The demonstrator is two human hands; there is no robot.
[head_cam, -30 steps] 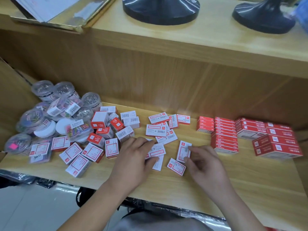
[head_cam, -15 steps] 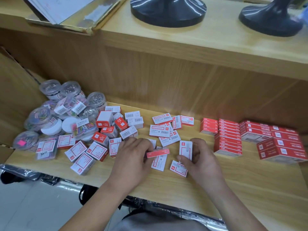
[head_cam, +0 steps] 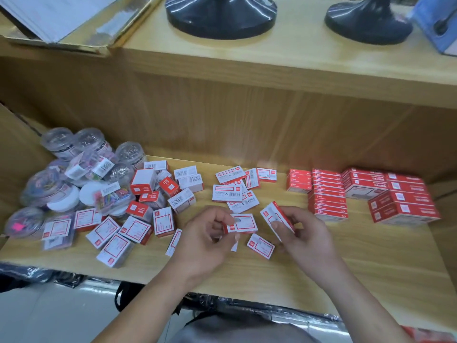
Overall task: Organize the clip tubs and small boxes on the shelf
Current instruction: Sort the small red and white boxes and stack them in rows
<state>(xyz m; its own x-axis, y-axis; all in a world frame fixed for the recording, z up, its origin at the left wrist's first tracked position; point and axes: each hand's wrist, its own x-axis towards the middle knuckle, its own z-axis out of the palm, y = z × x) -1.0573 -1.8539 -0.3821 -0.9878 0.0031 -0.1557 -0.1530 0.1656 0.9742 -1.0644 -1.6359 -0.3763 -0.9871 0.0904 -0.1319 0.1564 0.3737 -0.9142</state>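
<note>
Light wooden shelf [head_cam: 371, 268] is filling most of the frame, an upper wooden board [head_cam: 272, 58] running across the top and carrying two round black bases [head_cam: 220, 16]. Clear round plastic clip tubs [head_cam: 59, 184] are piling up at left. Red-and-white small cardboard boxes [head_cam: 138, 226] are lying scattered mid-frame; stacked red boxes [head_cam: 326, 194] are sitting at right. At lower centre, left hand [head_cam: 205, 246] is pinching one flat box [head_cam: 243, 223]; right hand [head_cam: 306, 238] is gripping another box [head_cam: 275, 216].

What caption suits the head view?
Left hand and right hand each hold a small box over a cluttered wooden shelf.
</note>
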